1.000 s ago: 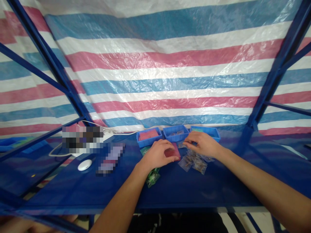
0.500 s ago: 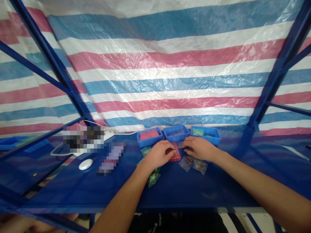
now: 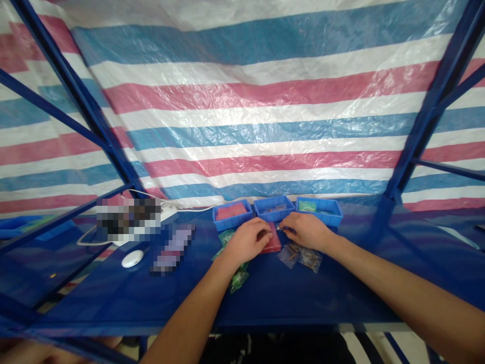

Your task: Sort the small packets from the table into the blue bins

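On the blue table, my left hand (image 3: 250, 241) rests its curled fingers on the left part of a red packet (image 3: 271, 243); whether it grips anything is hidden. My right hand (image 3: 306, 230) is just right of the packet, thumb and fingers pinched on a small shiny piece (image 3: 279, 228) too small to name. Below my right hand lie clear bags of brownish pieces (image 3: 310, 259). Green packets (image 3: 239, 278) lie under and beside my left wrist. Behind the hands stand three blue bins: one with red packets (image 3: 231, 210), a middle one (image 3: 274, 207), and one with green packets (image 3: 307, 206).
To the left are a white oval object (image 3: 132, 259), a blurred-out flat object (image 3: 175, 247) and a power strip (image 3: 168, 214) with white cables. Blue metal posts (image 3: 424, 111) flank a striped plastic sheet (image 3: 265, 116). Part of another person shows at the lower left (image 3: 71, 349).
My right hand has moved slightly left toward the red packet, and its fingertips now pinch a small shiny piece. My left hand has hardly moved.
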`<state>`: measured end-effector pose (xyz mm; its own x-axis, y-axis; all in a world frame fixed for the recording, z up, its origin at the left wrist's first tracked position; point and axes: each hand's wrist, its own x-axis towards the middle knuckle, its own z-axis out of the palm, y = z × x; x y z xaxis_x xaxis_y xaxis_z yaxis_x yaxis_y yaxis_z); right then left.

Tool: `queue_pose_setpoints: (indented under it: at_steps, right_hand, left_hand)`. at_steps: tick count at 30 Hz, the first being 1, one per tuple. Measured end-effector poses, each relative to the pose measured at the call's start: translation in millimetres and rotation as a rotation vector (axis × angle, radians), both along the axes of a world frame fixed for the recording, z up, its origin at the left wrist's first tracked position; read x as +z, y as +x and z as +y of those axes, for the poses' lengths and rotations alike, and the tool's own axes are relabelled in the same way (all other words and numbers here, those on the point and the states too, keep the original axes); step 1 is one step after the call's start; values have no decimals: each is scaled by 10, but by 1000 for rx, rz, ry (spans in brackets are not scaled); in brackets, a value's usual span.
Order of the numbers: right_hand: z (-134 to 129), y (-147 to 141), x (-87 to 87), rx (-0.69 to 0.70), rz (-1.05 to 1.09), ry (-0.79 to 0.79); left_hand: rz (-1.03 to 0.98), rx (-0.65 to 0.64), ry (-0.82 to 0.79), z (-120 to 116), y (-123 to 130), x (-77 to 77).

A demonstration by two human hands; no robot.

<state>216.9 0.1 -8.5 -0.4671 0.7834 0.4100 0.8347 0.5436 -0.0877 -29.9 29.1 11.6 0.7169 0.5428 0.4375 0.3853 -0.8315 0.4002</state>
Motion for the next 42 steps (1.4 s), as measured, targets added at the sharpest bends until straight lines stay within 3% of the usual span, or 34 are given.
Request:
queue_pose_setpoints:
  at_steps: [5, 12, 22, 30, 42]
  right_hand:
    - [-33, -12, 29, -7, 131, 28]
    - [-163, -127, 149, 89, 452, 107]
    - [-160, -198, 99, 97, 734, -79]
    - [-146, -223, 60, 155, 837, -218]
    - [-148, -230, 47, 159, 874, -269]
  left_hand:
    - [-80, 57, -13, -18, 15, 9]
    - [-154, 49, -18, -51, 67, 12]
    - [-168, 68, -118, -135, 109, 81]
    - [-168, 47, -153, -168, 127, 88]
    - [-193, 76, -167, -147, 122, 79]
